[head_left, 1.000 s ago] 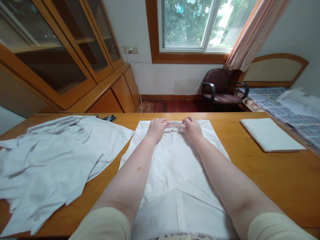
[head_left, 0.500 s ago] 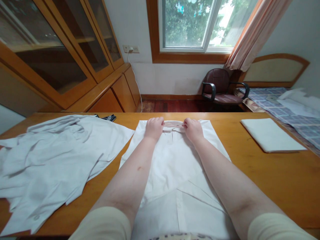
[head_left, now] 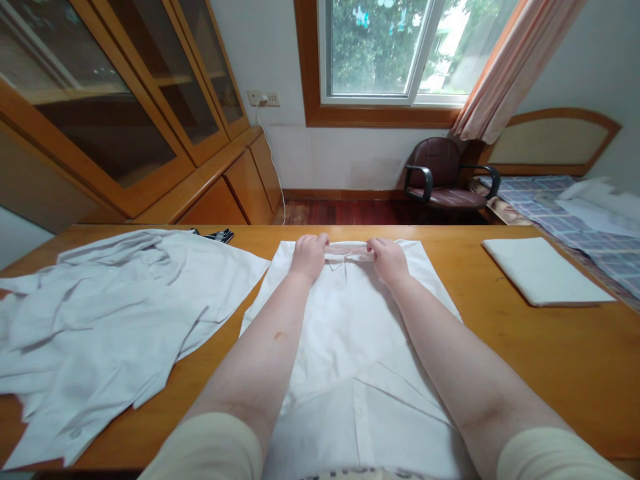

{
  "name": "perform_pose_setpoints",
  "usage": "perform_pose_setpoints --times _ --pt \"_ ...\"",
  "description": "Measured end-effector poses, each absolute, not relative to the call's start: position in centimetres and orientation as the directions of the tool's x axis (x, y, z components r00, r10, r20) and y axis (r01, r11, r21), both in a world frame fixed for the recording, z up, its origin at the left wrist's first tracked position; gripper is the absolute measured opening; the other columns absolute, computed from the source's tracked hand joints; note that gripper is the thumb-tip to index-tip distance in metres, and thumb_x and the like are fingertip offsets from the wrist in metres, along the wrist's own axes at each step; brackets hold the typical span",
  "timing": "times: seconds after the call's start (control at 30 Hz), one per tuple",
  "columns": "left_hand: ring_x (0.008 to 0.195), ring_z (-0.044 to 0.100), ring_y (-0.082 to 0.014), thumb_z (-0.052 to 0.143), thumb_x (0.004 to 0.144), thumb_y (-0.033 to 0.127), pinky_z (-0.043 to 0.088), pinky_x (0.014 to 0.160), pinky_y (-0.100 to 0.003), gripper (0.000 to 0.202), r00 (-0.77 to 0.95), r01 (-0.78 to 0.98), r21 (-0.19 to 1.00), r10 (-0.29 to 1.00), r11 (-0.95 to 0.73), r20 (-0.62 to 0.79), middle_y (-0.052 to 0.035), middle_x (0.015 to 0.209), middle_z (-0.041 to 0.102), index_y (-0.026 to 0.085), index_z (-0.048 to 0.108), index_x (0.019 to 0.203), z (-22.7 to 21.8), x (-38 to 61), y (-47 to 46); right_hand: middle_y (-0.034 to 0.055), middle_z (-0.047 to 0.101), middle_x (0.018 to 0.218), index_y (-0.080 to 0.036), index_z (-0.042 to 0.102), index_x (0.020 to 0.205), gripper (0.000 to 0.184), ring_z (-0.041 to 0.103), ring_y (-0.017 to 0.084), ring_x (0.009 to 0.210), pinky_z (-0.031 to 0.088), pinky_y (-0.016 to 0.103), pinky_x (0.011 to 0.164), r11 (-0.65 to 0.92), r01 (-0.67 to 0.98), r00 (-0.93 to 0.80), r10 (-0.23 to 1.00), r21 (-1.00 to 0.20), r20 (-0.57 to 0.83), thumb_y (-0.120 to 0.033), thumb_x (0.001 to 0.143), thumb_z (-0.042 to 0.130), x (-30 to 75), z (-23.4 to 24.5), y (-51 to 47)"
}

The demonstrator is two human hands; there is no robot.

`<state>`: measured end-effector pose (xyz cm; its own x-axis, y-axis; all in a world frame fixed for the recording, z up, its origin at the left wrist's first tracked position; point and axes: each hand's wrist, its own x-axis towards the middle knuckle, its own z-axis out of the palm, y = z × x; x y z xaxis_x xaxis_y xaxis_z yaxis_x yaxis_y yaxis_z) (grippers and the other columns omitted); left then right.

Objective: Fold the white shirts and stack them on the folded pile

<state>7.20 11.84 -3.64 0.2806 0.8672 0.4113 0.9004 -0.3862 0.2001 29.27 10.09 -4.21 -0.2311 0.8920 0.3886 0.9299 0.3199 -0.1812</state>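
Observation:
A white button-up shirt (head_left: pixel 345 320) lies flat on the wooden table, collar at the far end and lower part toward me. My left hand (head_left: pixel 309 257) pinches the left side of its collar. On the collar's right side, my right hand (head_left: pixel 388 259) grips the fabric between thumb and fingers. The collar band (head_left: pixel 347 249) stretches between both hands. Part of the shirt near me is folded over, showing a button placket (head_left: pixel 358 407) and slanting creases. My forearms cover the shirt's side edges in places.
A second white shirt (head_left: pixel 110 320) lies rumpled on the table's left, with a black-and-white striped item (head_left: pixel 220 236) behind it. A folded white cloth (head_left: pixel 545 270) rests on the table (head_left: pixel 560 373) at right. Beyond stand a cabinet (head_left: pixel 200 180), a chair (head_left: pixel 440 173) and a bed (head_left: pixel 560 207).
Both hands stay at the collar with small finger movements. The collar fabric between them now looks flatter and straighter along its top edge.

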Motion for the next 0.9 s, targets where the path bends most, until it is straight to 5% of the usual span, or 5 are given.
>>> perform_pose_setpoints --times 0.13,0.33,0.47,0.6,0.9 --pt "0.091 0.053 -0.0217 0.05 0.085 0.021 0.037 0.082 -0.037 0.017 0.398 0.86 0.15 0.824 -0.488 0.403 -0.0043 0.093 0.067 0.024 0.066 0.08 -3.5 7.4 11.7 0.0034 0.064 0.11 -0.023 0.068 0.097 0.028 0.054 0.02 0.092 0.034 0.03 0.082 0.353 0.923 -0.284 0.893 -0.151 0.35 -0.016 0.086 0.044 29.1 -4.2 10.1" --pt "0.099 0.05 -0.024 0.041 0.088 0.02 0.037 0.085 -0.039 0.034 0.405 0.892 0.066 0.855 -0.448 0.324 -0.0084 0.118 0.058 0.026 0.059 0.116 -3.5 8.5 11.1 0.013 0.056 0.121 -0.018 0.058 0.121 0.039 0.048 0.027 0.102 0.032 0.038 0.088 0.223 0.973 -0.19 0.92 -0.06 0.342 -0.035 0.091 0.04 27.6 -4.0 9.4" --pt "0.11 0.046 -0.0262 0.046 0.085 0.022 0.027 0.102 -0.044 0.038 0.346 0.918 0.06 0.867 -0.392 0.359 -0.0096 0.128 0.052 0.021 0.054 0.123 -3.6 9.1 10.7 0.0146 0.043 0.138 -0.015 0.047 0.132 0.056 0.042 0.031 0.114 0.023 0.046 0.1 0.202 0.979 -0.189 0.926 -0.006 0.327 -0.05 0.089 0.04 26.9 -4.6 9.2" --pt "0.122 0.037 -0.03 0.048 0.086 0.038 0.007 0.11 -0.055 0.037 0.314 0.93 0.083 0.892 -0.357 0.324 -0.0106 0.13 0.051 0.021 0.059 0.117 -4.4 9.0 10.9 0.0116 0.032 0.147 -0.023 0.052 0.128 0.053 0.026 0.034 0.131 0.005 0.056 0.105 0.221 0.975 -0.215 0.943 0.002 0.255 -0.055 0.089 0.037 27.1 -5.2 9.3" --pt "0.134 0.026 -0.0331 0.035 0.087 0.056 0.006 0.108 -0.059 0.053 0.169 0.975 0.116 0.97 -0.191 0.175 -0.0126 0.14 0.042 0.02 0.06 0.118 -5.8 8.4 11.8 0.0087 0.024 0.151 -0.029 0.052 0.128 0.052 0.014 0.035 0.137 -0.001 0.06 0.105 0.271 0.962 -0.263 0.938 -0.007 0.227 -0.058 0.089 0.035 27.3 -5.1 9.3"
